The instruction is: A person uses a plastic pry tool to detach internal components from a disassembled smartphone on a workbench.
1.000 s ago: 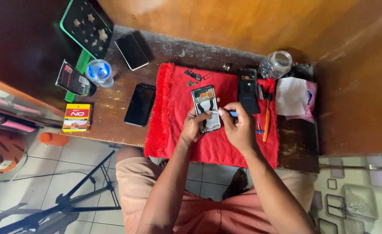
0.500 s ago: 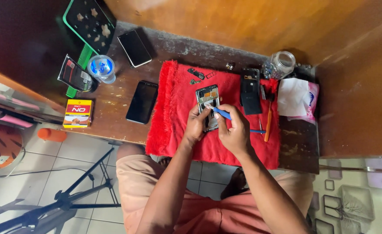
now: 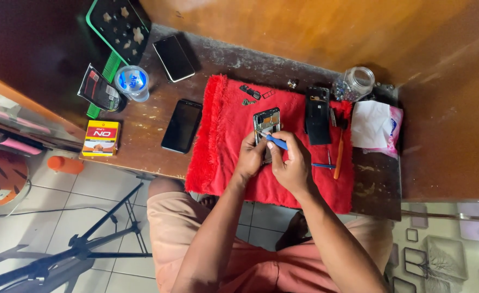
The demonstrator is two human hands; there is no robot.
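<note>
Centre of frame, on red towel (image 3: 223, 146): left hand (image 3: 249, 157) closing its grip round lower edge of opened phone frame (image 3: 265, 123); right hand (image 3: 291, 165) pinching blue tool (image 3: 276, 142), tip resting on frame. Right of frame: black back cover (image 3: 317, 115), orange tool (image 3: 338, 157). Upper right on bench (image 3: 142, 146): glass jar (image 3: 353, 83).

Bare forearms and hands (image 3: 275, 163), salmon-pink shorts (image 3: 261, 260).

A small home phone-repair corner: a worn wooden table (image 3: 142, 146) against wood-panelled walls holds a red cloth mat (image 3: 223, 157) at centre, dismantled phone parts (image 3: 317, 115) at 1 o'clock, and spare phones (image 3: 181, 125) at 10 o'clock, over tiled floor (image 3: 60, 201).
</note>
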